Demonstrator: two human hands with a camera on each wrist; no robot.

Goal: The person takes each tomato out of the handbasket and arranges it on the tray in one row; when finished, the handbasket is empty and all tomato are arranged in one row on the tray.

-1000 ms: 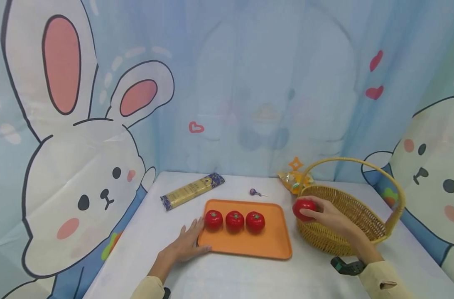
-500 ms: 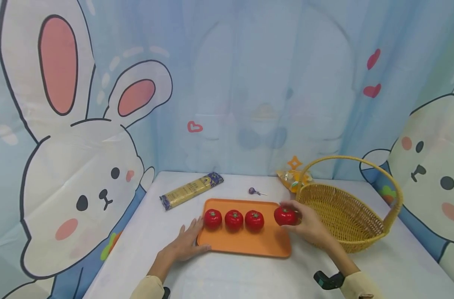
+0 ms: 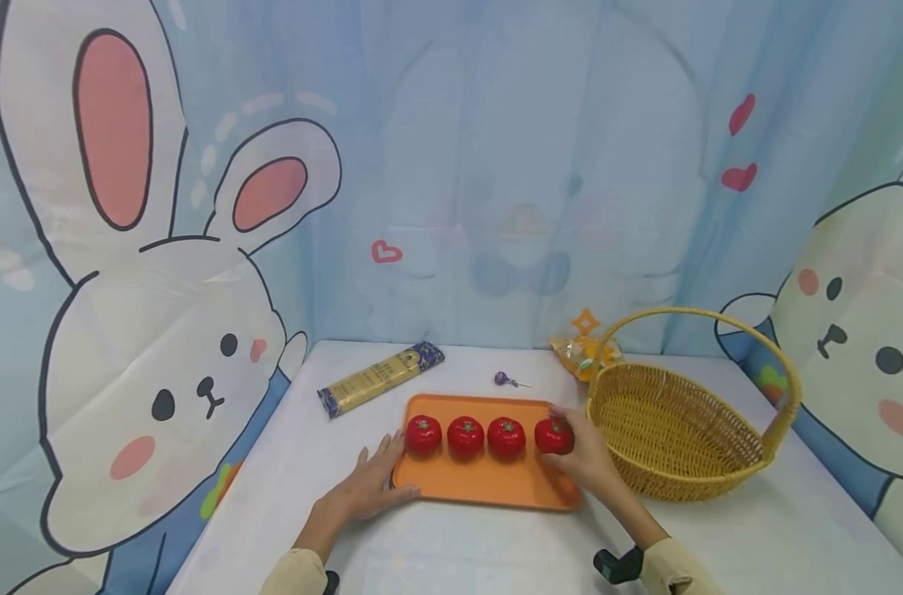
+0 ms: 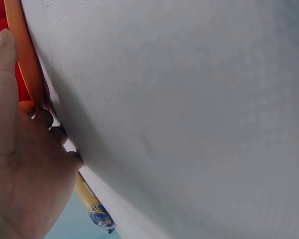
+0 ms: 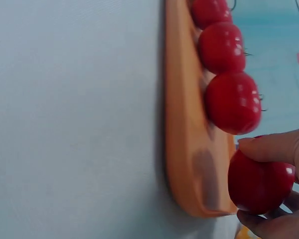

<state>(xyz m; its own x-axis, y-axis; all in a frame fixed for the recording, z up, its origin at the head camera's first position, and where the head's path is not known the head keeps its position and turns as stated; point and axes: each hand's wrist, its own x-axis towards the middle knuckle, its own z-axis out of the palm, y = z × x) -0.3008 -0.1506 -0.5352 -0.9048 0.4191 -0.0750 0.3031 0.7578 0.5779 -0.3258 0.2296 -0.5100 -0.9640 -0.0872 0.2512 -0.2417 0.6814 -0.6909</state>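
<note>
A red tomato (image 3: 553, 435) is held in the fingers of the right hand (image 3: 586, 456), at the right end of the orange tray (image 3: 488, 483). Three more tomatoes (image 3: 465, 435) are lined up in a row on the tray, just beside the held one. The left hand (image 3: 367, 487) is laid flat on the white bench (image 3: 287, 471), with its fingers straight and touching the left edge of the tray. The two hands are kept well apart, one at each side of the tray. A yellow woven basket (image 3: 682, 438) is seen to the right of the tray. A long pack of noodles (image 3: 380, 378) and a small purple lollipop (image 3: 505, 379) are found behind the tray
</note>
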